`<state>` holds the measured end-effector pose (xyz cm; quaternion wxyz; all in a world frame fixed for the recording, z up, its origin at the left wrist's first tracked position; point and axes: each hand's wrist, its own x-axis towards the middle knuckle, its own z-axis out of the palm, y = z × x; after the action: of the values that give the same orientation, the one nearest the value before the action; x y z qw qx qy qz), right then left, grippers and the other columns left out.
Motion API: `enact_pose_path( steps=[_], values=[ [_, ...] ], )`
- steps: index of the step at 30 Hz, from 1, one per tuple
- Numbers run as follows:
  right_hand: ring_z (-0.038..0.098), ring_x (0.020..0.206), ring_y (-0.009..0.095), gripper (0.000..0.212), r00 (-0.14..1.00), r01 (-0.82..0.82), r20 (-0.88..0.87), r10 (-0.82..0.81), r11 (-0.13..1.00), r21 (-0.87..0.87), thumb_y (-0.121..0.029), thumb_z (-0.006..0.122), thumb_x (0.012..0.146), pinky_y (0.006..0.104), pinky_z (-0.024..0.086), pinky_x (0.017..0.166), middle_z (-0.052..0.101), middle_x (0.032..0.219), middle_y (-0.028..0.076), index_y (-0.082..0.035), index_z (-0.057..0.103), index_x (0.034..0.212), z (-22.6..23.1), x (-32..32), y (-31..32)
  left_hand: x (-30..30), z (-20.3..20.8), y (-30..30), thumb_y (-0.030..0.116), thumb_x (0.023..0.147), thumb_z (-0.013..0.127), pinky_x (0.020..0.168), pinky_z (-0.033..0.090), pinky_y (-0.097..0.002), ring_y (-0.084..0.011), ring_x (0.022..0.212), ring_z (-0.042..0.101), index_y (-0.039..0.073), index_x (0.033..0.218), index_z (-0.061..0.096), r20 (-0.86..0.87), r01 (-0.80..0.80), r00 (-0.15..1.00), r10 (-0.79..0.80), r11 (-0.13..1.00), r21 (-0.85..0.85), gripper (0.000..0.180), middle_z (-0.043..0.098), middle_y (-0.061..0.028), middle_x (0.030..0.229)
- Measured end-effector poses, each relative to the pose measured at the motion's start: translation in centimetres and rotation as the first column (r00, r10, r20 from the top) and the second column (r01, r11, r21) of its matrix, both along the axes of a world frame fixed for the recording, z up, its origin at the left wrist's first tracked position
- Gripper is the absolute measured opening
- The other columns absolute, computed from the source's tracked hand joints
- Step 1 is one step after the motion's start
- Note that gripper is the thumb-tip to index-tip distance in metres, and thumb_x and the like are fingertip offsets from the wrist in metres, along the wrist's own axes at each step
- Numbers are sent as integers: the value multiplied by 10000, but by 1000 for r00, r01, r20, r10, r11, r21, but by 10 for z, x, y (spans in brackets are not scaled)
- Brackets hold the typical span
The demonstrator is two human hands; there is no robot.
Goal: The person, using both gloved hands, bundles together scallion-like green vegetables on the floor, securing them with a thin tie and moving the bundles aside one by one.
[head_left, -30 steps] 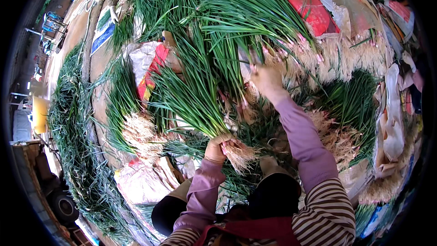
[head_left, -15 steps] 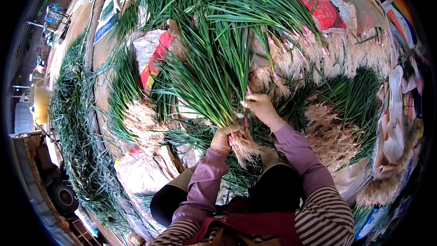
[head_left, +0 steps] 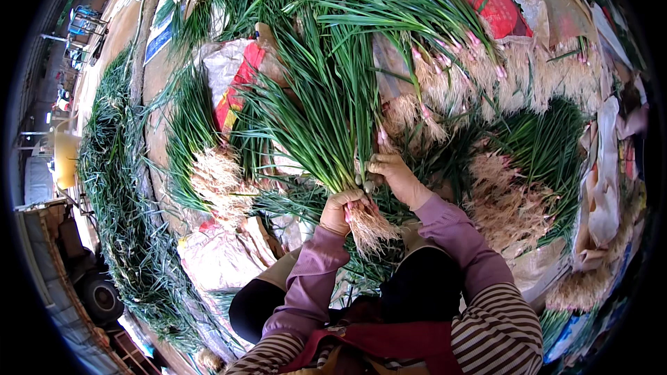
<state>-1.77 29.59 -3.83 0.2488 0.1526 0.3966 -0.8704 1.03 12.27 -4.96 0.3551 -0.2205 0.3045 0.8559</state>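
Note:
My left hand (head_left: pixel 338 212), in what looks like a pale glove, is closed round the base of a large bunch of green garlic (head_left: pixel 316 121). Long green leaves fan up and away from it, and the pale roots (head_left: pixel 373 226) hang out below my fingers. Just right of the bunch, my right hand (head_left: pixel 394 172) pinches stems at their lower white part, close above my left hand. Its fingertips are partly hidden among the stems. Both hands are over my knees.
More green garlic lies left (head_left: pixel 191 118), with its roots toward me, and in a heap at the right (head_left: pixel 538 160). A row of rooted stems (head_left: pixel 445 62) lies at the far right. Sacks, one red and white (head_left: pixel 240 87), lie beneath; loose leaves (head_left: pixel 118 187) pile along the left.
My right hand has come slightly down and in toward the bunch, bringing its stems against the others. My left hand keeps its hold in nearly the same place.

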Motion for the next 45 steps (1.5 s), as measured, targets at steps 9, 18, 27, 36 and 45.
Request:
enact_pose_path(
  steps=[9,18,27,36,45],
  values=[
    [592,660,207,250,910,-101,-184,371,630,770,-217,591,837,323,473,628,622,743,118,24,619,898,-3,11,25,2,27,3,12,745,576,619,530,-329,-193,592,589,-47,969,535,-20,84,996,-90,972,-218,235,624,-142,782],
    [563,536,217,195,968,-130,-108,227,822,554,-140,567,806,348,452,530,597,619,124,46,622,788,-25,21,4,10,19,2,74,749,623,500,452,-287,-173,519,560,-47,857,596,41,140,990,-134,942,-306,164,621,-112,670],
    [626,653,335,158,524,-5,86,848,-98,995,-118,552,641,424,481,563,616,683,192,-9,653,694,24,9,-5,5,33,-6,5,683,607,575,502,-264,-177,585,599,-42,997,556,-104,179,961,-257,863,-473,321,634,-142,767],
    [622,785,234,188,483,-524,170,859,128,842,-223,596,794,365,483,762,659,882,99,-68,668,874,13,0,59,-25,76,-26,-27,675,555,609,579,-440,-112,419,492,-24,945,527,-102,-60,993,62,998,25,272,534,-100,700],
    [592,666,229,177,961,176,-93,261,-315,933,-155,609,807,339,486,597,608,796,132,-24,629,925,21,-117,134,-17,32,7,44,753,604,611,534,-447,-250,712,598,-15,1015,514,-114,15,993,9,978,207,283,579,-104,802]
  ],
)
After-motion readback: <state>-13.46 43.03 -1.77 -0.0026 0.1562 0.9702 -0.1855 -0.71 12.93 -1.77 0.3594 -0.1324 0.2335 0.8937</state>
